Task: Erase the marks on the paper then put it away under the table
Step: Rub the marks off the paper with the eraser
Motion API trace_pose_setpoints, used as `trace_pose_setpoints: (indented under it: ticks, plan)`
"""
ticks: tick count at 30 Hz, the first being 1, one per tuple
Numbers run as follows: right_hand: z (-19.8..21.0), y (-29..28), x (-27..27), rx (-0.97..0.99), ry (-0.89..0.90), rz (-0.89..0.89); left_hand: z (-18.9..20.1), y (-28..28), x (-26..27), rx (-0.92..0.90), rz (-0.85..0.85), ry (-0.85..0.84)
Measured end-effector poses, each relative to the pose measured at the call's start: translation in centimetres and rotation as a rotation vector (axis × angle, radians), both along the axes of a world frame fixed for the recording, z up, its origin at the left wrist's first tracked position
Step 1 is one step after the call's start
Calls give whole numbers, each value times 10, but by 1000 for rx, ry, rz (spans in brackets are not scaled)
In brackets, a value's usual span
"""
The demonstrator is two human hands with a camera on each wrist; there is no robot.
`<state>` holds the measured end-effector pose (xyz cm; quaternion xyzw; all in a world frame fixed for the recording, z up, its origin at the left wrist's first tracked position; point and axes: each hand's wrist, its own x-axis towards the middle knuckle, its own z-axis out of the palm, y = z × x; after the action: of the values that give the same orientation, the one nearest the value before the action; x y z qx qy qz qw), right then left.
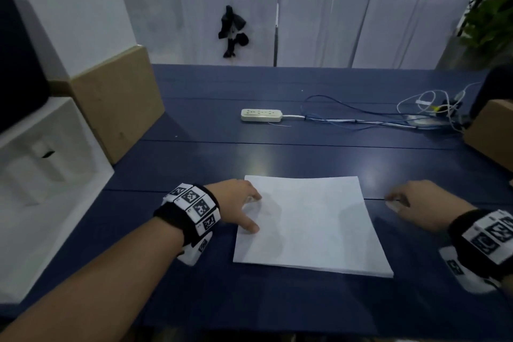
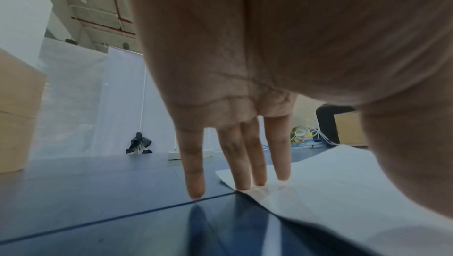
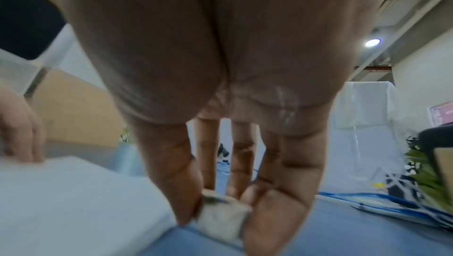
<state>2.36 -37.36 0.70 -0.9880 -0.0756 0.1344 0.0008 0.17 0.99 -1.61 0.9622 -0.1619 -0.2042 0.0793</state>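
Observation:
A white sheet of paper (image 1: 308, 225) lies flat on the blue table (image 1: 249, 153) near the front edge; I make out no marks on it. My left hand (image 1: 241, 207) presses the paper's left edge with straight fingers (image 2: 255, 165), the little finger on the table beside it. My right hand (image 1: 408, 203) is just right of the paper, low over the table, pinching a small white eraser (image 3: 221, 219) between thumb and fingers. The paper (image 3: 73, 202) shows to the left in the right wrist view.
A white power strip (image 1: 261, 115) and a tangle of cables (image 1: 388, 116) lie further back. Cardboard boxes stand at the left (image 1: 119, 108) and the right edge (image 1: 491, 130). White foam packing (image 1: 47, 164) fills the left side. A white curtain hangs behind the table.

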Motion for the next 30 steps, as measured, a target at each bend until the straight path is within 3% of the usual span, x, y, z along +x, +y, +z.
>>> trace_pose_setpoints:
  ticks: [3,7,11,17,21,26,28,30]
  plan:
    - [18,38,3,203,-93,126,7,11,6,-56,50,-89]
    - [24,104,8,435,-46,269,8,27,18,114,24,-86]
    - [10,165,23,324,10,388,-3,36,25,220,-12,7]
    - [-9,218,45,215,54,458,-17,45,28,159,42,109]
    - [-17,229,59,202,17,462,-19,46,28,104,79,116]
    - [-30,224,40,177,54,661,-20,48,29,92,101,112]
    - [-28,224,37,153,103,691,-19,46,29,84,107,104]
    - [-24,230,49,177,41,671,-17,45,29,82,103,108]
